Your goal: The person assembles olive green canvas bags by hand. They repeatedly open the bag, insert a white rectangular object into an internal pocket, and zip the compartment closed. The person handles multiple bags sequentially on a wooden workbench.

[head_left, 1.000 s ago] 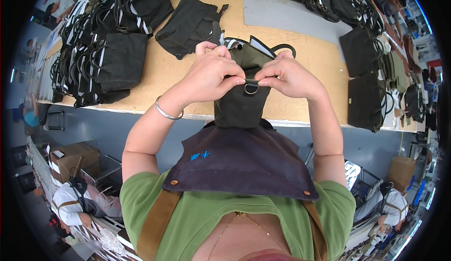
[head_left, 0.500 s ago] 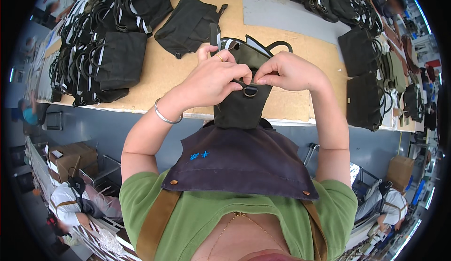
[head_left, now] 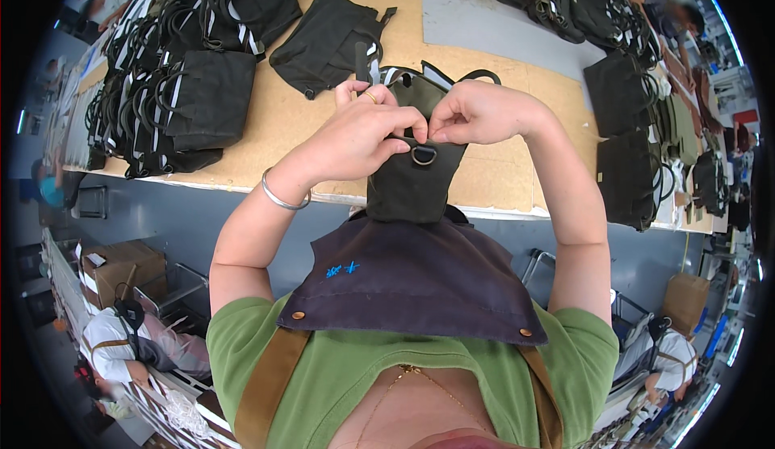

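Dark olive pouch [head_left: 412, 182] with a metal ring [head_left: 424, 156] hangs over the surface [head_left: 282, 126] edge; left hand [head_left: 359, 138] and right hand [head_left: 476, 111] fingers pinch together on its top edge.

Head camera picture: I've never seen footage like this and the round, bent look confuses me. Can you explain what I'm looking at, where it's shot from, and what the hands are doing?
The view comes from a wide fisheye camera worn on a person's head, looking down, so straight edges curve near the rim. At the bottom you see the person's own green shirt and dark apron; their bare forearms reach up into the picture. There is no machine here.

The left hand, with a ring and a metal bracelet at the wrist, and the right hand meet over a dark olive fabric bag, pinching it near the top, just above a metal ring on it.

Beyond lies a tan worktable. On it are stacks of similar dark bags at left, one bag lying flat, and more bags at right.
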A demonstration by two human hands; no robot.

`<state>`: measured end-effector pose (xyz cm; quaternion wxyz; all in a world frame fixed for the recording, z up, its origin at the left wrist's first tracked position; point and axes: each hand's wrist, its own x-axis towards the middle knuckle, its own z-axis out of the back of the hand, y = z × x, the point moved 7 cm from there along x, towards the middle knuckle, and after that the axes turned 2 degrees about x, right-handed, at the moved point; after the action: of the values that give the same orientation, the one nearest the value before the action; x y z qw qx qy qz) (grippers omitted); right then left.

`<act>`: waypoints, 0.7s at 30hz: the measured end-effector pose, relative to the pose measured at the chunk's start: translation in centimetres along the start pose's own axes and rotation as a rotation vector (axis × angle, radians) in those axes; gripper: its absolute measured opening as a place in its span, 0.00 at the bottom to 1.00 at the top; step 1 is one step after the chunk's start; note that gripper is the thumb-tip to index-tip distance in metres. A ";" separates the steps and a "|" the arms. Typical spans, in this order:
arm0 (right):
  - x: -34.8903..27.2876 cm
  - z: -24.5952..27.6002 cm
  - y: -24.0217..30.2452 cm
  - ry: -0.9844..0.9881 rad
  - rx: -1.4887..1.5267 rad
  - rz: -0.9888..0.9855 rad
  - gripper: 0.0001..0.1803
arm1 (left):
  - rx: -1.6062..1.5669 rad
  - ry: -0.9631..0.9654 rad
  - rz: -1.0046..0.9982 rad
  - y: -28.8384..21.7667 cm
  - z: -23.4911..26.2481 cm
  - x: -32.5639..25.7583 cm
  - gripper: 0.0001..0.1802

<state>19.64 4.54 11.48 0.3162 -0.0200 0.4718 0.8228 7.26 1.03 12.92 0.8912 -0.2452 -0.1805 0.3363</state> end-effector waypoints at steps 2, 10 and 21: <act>0.2 -0.2 0.2 0.032 0.055 -0.013 0.07 | 0.007 0.026 0.008 0.3 0.1 0.1 0.11; 0.4 -0.1 1.0 -0.120 -0.117 0.059 0.07 | -0.043 0.059 -0.021 0.6 -0.5 -0.1 0.08; -0.7 1.0 1.2 -0.278 -0.106 0.168 0.07 | -0.085 -0.034 0.120 2.3 0.5 -0.1 0.02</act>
<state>19.85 4.54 13.19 0.3070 0.1170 0.3794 0.8650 5.77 2.65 12.07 0.8550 -0.2873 -0.1948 0.3854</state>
